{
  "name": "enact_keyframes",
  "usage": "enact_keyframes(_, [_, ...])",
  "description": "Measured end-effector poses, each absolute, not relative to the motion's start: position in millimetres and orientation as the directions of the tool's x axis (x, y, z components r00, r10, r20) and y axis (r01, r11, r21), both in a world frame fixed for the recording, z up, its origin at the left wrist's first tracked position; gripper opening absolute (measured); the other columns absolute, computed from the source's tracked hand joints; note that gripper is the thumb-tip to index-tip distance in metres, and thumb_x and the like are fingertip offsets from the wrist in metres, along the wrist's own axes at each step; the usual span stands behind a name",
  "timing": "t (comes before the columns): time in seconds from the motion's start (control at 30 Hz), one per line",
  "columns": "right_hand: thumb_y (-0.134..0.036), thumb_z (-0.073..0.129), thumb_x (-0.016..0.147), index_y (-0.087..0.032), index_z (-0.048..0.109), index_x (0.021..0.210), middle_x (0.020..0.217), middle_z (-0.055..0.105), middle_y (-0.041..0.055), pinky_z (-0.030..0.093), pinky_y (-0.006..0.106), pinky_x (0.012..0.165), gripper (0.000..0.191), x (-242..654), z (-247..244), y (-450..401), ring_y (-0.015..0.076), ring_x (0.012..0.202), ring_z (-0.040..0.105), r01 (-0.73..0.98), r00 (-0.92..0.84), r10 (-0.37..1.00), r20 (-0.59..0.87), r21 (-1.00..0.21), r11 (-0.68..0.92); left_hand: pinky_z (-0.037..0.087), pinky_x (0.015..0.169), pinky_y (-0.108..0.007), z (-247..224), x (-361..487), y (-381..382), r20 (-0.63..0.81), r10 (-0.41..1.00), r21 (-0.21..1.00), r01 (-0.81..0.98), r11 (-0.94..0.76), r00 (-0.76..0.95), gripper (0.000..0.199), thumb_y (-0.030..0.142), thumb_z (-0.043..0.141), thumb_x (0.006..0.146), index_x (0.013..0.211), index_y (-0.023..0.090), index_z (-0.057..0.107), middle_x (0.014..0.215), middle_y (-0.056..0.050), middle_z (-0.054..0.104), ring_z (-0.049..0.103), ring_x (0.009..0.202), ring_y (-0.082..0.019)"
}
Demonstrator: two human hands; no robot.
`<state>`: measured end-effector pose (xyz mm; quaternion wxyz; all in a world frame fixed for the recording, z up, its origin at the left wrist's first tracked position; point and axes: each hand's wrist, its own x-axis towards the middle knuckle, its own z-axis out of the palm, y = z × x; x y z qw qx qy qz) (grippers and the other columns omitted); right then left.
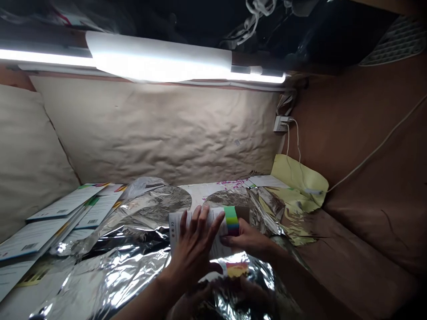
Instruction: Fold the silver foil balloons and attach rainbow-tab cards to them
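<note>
1. Rolled paper leaflet [176, 226], printed white with a rainbow-striped band [231, 221] near its right end, lies crosswise at the middle of the scene, held up just above crinkled aluminium foil [100, 284]. From where I stand, the hands are shaping or steadying this roll.
2. Left hand [193, 253] sits over the roll at about 6 o'clock from its centre, fingers spread wide and pressing down on the paper, with the palm partly behind them.
3. Right hand [245, 238] comes in from 4 o'clock, its fingers partly closed against the lower right of the roll, close by the band. Whether the thumb pinches the paper, I cannot tell.
4. A scrap of multicoloured card [236, 269] lies on the foil at 5 o'clock, just below the roll.
5. Flat printed leaflets [66, 209] overlap in a loose fan at 9 o'clock, a crumpled plastic bag [143, 186] sits at 10 o'clock, and yellow paper [300, 178] lies at 2 o'clock.
6. Farther out, at 12 o'clock, crumpled brown paper [160, 133] covers the wall beneath a bright tube light [160, 58], with a wall socket [282, 123] at 1 o'clock.
</note>
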<state>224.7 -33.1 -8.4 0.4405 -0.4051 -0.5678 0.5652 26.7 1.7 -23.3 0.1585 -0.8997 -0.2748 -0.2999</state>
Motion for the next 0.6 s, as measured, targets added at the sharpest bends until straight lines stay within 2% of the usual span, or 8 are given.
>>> enact_keyframes(0.07, [-0.032, 0.079, 0.074, -0.014, 0.07, 0.083, 0.072, 0.064, -0.0013, 0.043, 0.023, 0.061, 0.022, 237, -4, -35, 0.0115, 0.064, 0.055, 0.09, -0.297, 0.953, 0.061, -0.992, 0.092, 0.029, 0.109, -0.059, -7, 24, -1, 0.558, 0.495, 0.03, 0.58, -0.814, 0.666, 0.121, 0.067, 0.081, 0.059, 0.156, 0.023, 0.024, 0.142, -0.02, 0.049, 0.045, 0.129, -0.042])
enact_keyframes(0.17, [-0.03, 0.076, 0.078, -0.017, 0.073, 0.092, 0.083, 0.07, 0.0023, 0.051, 0.029, 0.069, 0.019, 246, 8, -43, 0.0178, 0.075, 0.063, 0.254, -0.256, 0.947, 0.196, -0.931, 0.262, 0.049, 0.088, -0.043, 19, 17, 1, 0.403, 0.685, 0.362, 0.582, -0.728, 0.607, 0.083, 0.045, 0.081, 0.07, 0.143, 0.025, 0.048, 0.114, -0.011, 0.068, 0.064, 0.101, -0.033])
enact_keyframes(0.23, [-0.031, 0.078, 0.078, -0.022, 0.069, 0.112, 0.105, 0.07, 0.0063, 0.053, 0.036, 0.087, 0.036, 244, 13, -47, 0.0239, 0.096, 0.065, 0.375, -0.052, 0.89, 0.452, -0.817, 0.437, 0.052, 0.076, -0.035, 29, 14, 5, 0.276, 0.746, 0.665, 0.439, -0.604, 0.606, 0.047, 0.037, 0.075, 0.077, 0.12, 0.022, 0.065, 0.099, -0.007, 0.073, 0.068, 0.087, -0.027])
enact_keyframes(0.3, [-0.035, 0.08, 0.076, -0.027, 0.05, 0.14, 0.135, 0.057, 0.0108, 0.044, 0.044, 0.107, 0.071, 239, 13, -49, 0.0284, 0.123, 0.055, 0.484, 0.185, 0.714, 0.675, -0.695, 0.532, 0.054, 0.072, -0.032, 30, 15, 9, 0.192, 0.736, 0.899, 0.185, -0.398, 0.65, 0.031, 0.038, 0.072, 0.081, 0.104, 0.017, 0.068, 0.094, -0.008, 0.073, 0.069, 0.083, -0.025])
enact_keyframes(0.4, [-0.046, 0.081, 0.074, -0.028, 0.009, 0.157, 0.157, 0.03, 0.0176, 0.034, 0.051, 0.115, 0.112, 235, 7, -44, 0.0319, 0.142, 0.036, 0.375, 0.378, 0.633, 0.675, -0.737, 0.562, 0.055, 0.073, -0.033, 18, 21, 11, 0.153, 0.728, 0.987, -0.072, -0.141, 0.668, 0.032, 0.037, 0.078, 0.076, 0.094, 0.014, 0.065, 0.091, -0.009, 0.073, 0.07, 0.083, -0.026])
enact_keyframes(0.47, [-0.052, 0.081, 0.071, -0.027, -0.002, 0.157, 0.161, 0.019, 0.0198, 0.031, 0.054, 0.115, 0.122, 238, 3, -40, 0.0337, 0.146, 0.027, 0.237, 0.462, 0.664, 0.587, -0.804, 0.546, 0.056, 0.074, -0.033, 10, 27, 9, 0.154, 0.757, 0.986, -0.144, -0.079, 0.635, 0.033, 0.034, 0.082, 0.073, 0.091, 0.014, 0.063, 0.09, -0.009, 0.073, 0.07, 0.083, -0.025])
enact_keyframes(0.53, [-0.052, 0.082, 0.071, -0.029, 0.0, 0.157, 0.162, 0.015, 0.0191, 0.033, 0.054, 0.113, 0.121, 241, 0, -39, 0.0347, 0.147, 0.026, 0.104, 0.495, 0.709, 0.502, -0.845, 0.525, 0.056, 0.078, -0.035, 7, 32, 5, 0.168, 0.793, 0.975, -0.219, -0.045, 0.585, 0.036, 0.035, 0.082, 0.073, 0.095, 0.015, 0.063, 0.097, -0.009, 0.073, 0.07, 0.087, -0.025])
enact_keyframes(0.6, [-0.051, 0.08, 0.073, -0.027, 0.02, 0.155, 0.157, 0.03, 0.0197, 0.044, 0.052, 0.105, 0.105, 240, -1, -41, 0.036, 0.139, 0.041, -0.082, 0.35, 0.843, 0.408, -0.883, 0.462, 0.056, 0.081, -0.036, 9, 34, 2, 0.182, 0.799, 0.959, -0.283, -0.015, 0.574, 0.042, 0.037, 0.083, 0.073, 0.102, 0.016, 0.063, 0.102, -0.01, 0.073, 0.07, 0.089, -0.025])
